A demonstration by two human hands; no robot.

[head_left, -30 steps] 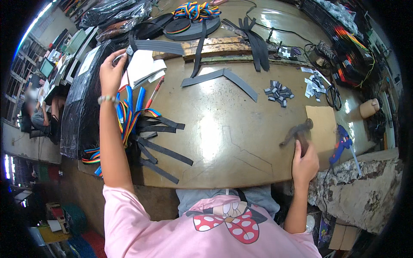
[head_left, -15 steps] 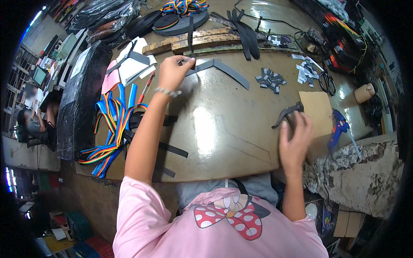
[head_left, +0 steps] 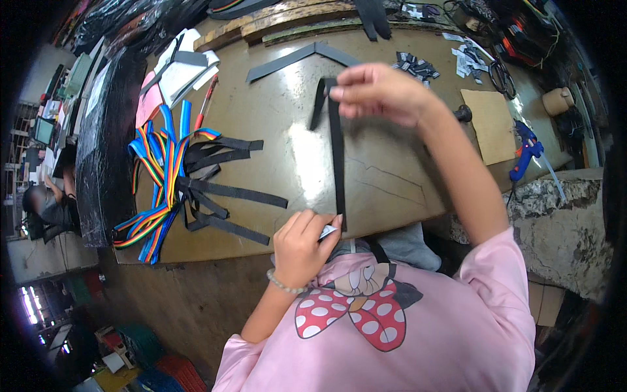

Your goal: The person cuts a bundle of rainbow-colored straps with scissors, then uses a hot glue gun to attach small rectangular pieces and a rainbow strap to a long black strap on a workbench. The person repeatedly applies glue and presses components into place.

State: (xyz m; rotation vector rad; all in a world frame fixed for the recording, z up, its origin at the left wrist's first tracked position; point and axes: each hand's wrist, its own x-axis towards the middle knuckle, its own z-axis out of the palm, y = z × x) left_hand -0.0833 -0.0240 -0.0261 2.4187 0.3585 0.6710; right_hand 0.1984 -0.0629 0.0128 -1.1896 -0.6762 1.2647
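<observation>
A black webbing strap (head_left: pixel 337 163) runs from far to near between my hands, its far end folded over in a loop. My right hand (head_left: pixel 382 95) is pinched on the strap near that fold. At the table's near edge, my left hand (head_left: pixel 302 245) is closed round the near end, with a small pale piece (head_left: pixel 328 231) like a label showing between its fingers. Beyond the strap lies a bent grey strip (head_left: pixel 281 63), its right part hidden by my right hand. A dark tool (head_left: pixel 463 114) shows partly past my right forearm.
On the left lie striped and blue straps (head_left: pixel 171 170) with black ends, a red pen (head_left: pixel 208 101) and papers (head_left: pixel 171 81). Small grey tags (head_left: pixel 415 67), cardboard (head_left: pixel 488 124), scissors (head_left: pixel 501 78) and a blue glue gun (head_left: pixel 526 150) lie right. Wooden bars (head_left: pixel 281 25) stand at the back.
My left hand has come from the far side to the near edge. My right hand has left the dark tool and moved left and away, onto the black strap, now stretched down the table.
</observation>
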